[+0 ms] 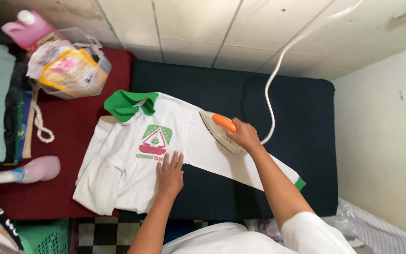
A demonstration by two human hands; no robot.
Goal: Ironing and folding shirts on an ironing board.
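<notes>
The right hand (pixel 244 135) is gripping and partly hiding the orange-handled iron (pixel 219 130) on the white shirt (pixel 132 164), while the left hand (pixel 170 171) is lying flat, fingers spread.

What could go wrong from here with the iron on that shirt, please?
The left hand lies flat on the shirt, not far from the iron in the right hand; a stroke toward it could burn fingers. The cord hangs just behind the right hand and could snag or drag across the sleeve.
</notes>
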